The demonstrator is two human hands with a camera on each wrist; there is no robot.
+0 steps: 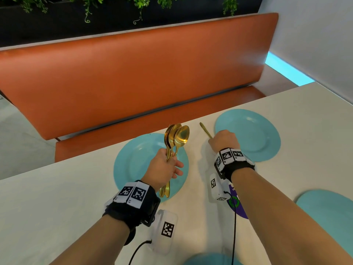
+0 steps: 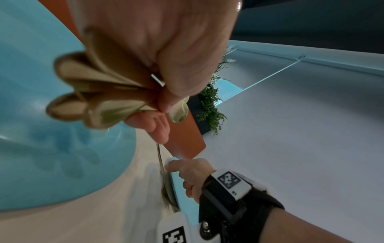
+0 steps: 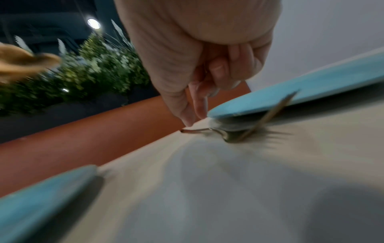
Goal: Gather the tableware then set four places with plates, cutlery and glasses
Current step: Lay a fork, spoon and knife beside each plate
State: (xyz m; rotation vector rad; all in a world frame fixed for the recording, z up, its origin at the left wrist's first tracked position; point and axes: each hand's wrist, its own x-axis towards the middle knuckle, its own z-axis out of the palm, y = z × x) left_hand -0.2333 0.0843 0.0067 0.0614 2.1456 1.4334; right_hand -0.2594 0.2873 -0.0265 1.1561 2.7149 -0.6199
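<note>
**Inspector A:** Left hand [image 1: 163, 167]?

**Inspector B:** Fingers curled round a bunch of gold spoons [image 1: 174, 142], gripped mid-handle, bowls up and fanned toward 12 o'clock, handle ends hanging below the palm. The bunch is held in the air above a blue plate [image 1: 133, 161] lying at the table's far edge, at about 11 o'clock from the wearer. The left wrist view confirms the fist closed round the handles [image 2: 99, 92].

**Inspector A:** Right hand [image 1: 223, 140]?

**Inspector B:** Down at the white table [image 1: 57, 207], fingers bunched, thumb and forefinger tips meeting at the handle of a single gold utensil [image 1: 204, 129]. That handle points to 11 o'clock. From the right wrist view, the utensil [image 3: 228, 137] lies on the table touching the rim of a second blue plate [image 1: 254, 134]. Whether it is a spoon or a fork I cannot tell; that frame is blurred. Whether the fingertips truly pinch it or only touch it is also unclear.

**Inspector A:** Position of that second plate?

**Inspector B:** At 1 o'clock, just beside the right hand. The utensil sits at the plate's 9 o'clock side, between the two far plates.

**Inspector A:** Other tableware?

**Inspector B:** A third blue plate [image 1: 328, 211] at 4 o'clock, cut by the frame, and a fourth [image 1: 208, 260] at 6 o'clock, only its rim showing. Beyond the table stands an orange bench [image 1: 133, 73], with greenery [image 1: 91, 4] above it.
</note>
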